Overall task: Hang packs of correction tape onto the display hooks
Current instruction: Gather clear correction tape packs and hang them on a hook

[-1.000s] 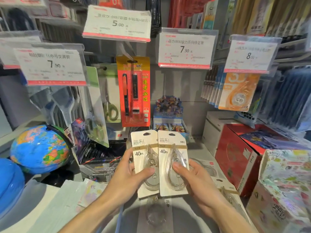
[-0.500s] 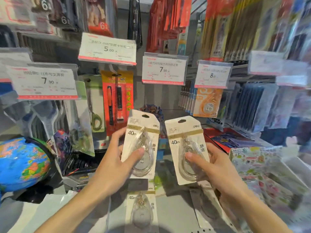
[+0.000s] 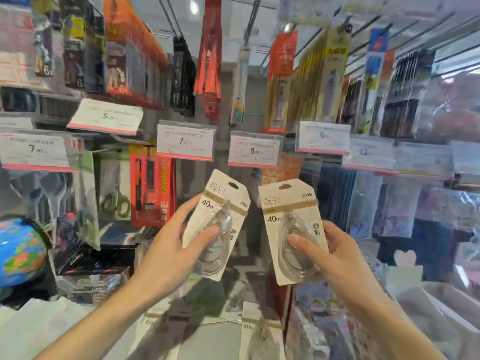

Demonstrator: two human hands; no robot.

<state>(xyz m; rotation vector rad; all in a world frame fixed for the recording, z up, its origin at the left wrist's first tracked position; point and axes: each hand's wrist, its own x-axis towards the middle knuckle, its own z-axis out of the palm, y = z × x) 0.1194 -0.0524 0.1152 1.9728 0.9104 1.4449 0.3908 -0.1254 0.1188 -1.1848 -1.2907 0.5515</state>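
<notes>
Head view, each hand (image 3: pixel 166 258) (image 3: pixel 340 263) pinching a pack (image 3: pixel 217 222) (image 3: pixel 292 229)

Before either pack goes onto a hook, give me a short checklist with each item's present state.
1. Left hand grips the left pack, thumb on its blister: ok.
2. Right hand grips the right pack the same way: ok.
3. Hang holes on top of both packs uncovered by fingers: ok.
4. Packs apart, not overlapping: ok.
5. Left pack upright: not ok, it tilts to the right.
6. Free hook under the 7.90 price tag or the 8.00 price tag: cannot tell, too blurred.
</notes>
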